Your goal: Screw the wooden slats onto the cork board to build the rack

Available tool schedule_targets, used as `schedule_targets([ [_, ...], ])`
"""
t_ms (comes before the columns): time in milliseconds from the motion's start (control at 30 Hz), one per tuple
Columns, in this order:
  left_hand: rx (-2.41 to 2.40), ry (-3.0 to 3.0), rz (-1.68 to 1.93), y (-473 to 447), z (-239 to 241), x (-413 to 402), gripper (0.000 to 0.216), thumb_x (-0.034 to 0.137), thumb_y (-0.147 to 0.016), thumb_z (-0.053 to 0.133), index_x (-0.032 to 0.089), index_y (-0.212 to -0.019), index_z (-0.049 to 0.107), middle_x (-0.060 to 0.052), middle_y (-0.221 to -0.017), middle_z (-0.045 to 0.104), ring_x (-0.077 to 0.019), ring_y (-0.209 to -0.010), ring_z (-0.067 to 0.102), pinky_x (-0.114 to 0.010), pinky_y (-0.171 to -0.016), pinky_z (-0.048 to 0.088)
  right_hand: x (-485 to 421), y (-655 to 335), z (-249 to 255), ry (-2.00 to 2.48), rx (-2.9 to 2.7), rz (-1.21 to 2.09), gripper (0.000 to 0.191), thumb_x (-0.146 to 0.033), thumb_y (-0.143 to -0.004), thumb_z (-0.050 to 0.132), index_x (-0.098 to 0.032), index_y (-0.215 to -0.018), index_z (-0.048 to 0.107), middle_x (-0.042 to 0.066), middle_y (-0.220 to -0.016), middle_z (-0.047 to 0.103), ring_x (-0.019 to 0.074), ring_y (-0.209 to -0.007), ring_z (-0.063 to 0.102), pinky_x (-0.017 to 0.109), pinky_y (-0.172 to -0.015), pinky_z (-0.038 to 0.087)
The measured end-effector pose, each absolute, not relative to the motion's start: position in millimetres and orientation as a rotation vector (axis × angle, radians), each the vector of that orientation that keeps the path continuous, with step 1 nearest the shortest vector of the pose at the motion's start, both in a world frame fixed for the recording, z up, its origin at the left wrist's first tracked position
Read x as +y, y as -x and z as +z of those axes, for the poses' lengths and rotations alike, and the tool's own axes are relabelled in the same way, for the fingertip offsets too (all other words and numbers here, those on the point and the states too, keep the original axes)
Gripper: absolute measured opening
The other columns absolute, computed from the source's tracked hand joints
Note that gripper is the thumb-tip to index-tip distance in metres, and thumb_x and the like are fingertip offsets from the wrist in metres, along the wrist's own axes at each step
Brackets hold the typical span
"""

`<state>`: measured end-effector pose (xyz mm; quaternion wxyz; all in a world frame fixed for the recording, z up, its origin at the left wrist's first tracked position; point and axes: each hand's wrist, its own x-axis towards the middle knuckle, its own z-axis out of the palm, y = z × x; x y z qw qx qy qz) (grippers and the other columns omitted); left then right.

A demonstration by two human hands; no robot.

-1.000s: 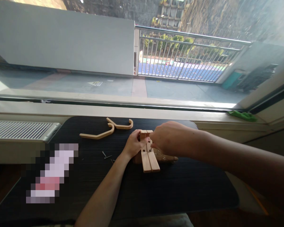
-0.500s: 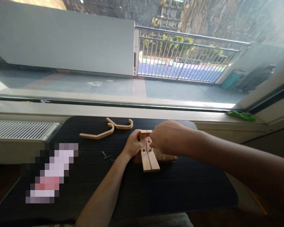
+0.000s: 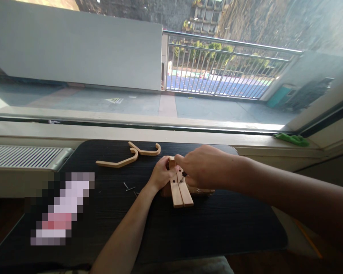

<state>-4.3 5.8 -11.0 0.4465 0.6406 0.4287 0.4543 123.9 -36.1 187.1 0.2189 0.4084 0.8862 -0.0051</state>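
Note:
Two pale wooden hook pieces (image 3: 178,196) lie side by side, with dark holes along their flat faces. My left hand (image 3: 162,173) is closed around their upper part, its thumb pressed across the face. Over the right piece, my right hand (image 3: 198,165) is closed on a small tool with a dark end (image 3: 184,174); most of it is hidden in the fingers. Its lower end meets the wood at the right lower hole, where a screw seems to sit. Beneath the pieces is a brown, shiny-wrapped block (image 3: 201,191).
Two more wooden hooks (image 3: 117,164) lie at the table's back left. Several loose screws (image 3: 127,187) are left of my left forearm. A blurred-out item (image 3: 63,209) lies on the black table (image 3: 217,228) at left. A green cloth (image 3: 291,139) rests on the windowsill.
My right hand has turned a little at the wrist, and the tool's dark end now shows below its fingers. My left hand and the wooden pieces have stayed put.

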Motion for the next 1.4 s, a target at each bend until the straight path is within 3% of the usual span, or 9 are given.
schedule_targets([
  [200,1.097,-1.592,1.099,5.4,-6.9,4.5,0.014,0.009,-0.066,0.066,0.017,-0.076,0.059,0.0,-0.079,0.06,-0.0148,-0.074,0.056,-0.025,-0.068,0.046,-33.5,-126.4,188.4,-0.873,2.442,0.054,0.027,-0.003,-0.087,0.055,-0.01,-0.111,0.064,0.012,-0.103,0.071,0.0231,-0.083,0.069,0.029,-0.056,0.041],
  [333,1.105,-1.586,1.076,5.2,-6.4,3.7,0.017,0.006,-0.065,0.064,0.016,-0.078,0.06,0.0,-0.081,0.062,-0.0154,-0.076,0.058,-0.026,-0.071,0.047,-31.2,-129.4,184.5,-0.848,2.463,0.023,0.026,0.001,-0.085,0.055,-0.014,-0.102,0.069,0.01,-0.1,0.073,0.0232,-0.084,0.07,0.029,-0.059,0.043],
  [600,1.109,-1.594,1.108,4.9,-8.1,4.8,0.015,0.007,-0.065,0.064,0.016,-0.076,0.06,0.0,-0.081,0.062,-0.0153,-0.077,0.059,-0.027,-0.073,0.048,-33.1,-129.2,186.4,-0.982,2.469,-0.081,0.03,-0.017,-0.089,0.059,-0.011,-0.118,0.057,0.009,-0.085,0.072,0.0218,-0.071,0.068,0.027,-0.049,0.034],
  [900,1.091,-1.571,1.079,4.9,-8.8,5.5,0.015,0.007,-0.063,0.064,0.017,-0.072,0.057,0.0,-0.079,0.061,-0.0151,-0.075,0.057,-0.026,-0.068,0.046,-32.7,-127.2,186.8,-0.943,2.507,-0.154,0.029,-0.015,-0.096,0.05,-0.01,-0.125,0.054,0.009,-0.091,0.072,0.0212,-0.077,0.069,0.028,-0.052,0.036],
  [1400,1.078,-1.556,1.068,5.1,-6.5,5.0,0.016,0.005,-0.061,0.06,0.017,-0.07,0.053,0.0,-0.076,0.061,-0.0146,-0.074,0.055,-0.025,-0.067,0.045,-35.7,-128.3,185.4,-0.977,2.577,-0.186,0.027,-0.021,-0.096,0.051,-0.011,-0.12,0.055,0.009,-0.088,0.072,0.0203,-0.07,0.067,0.029,-0.048,0.028],
])
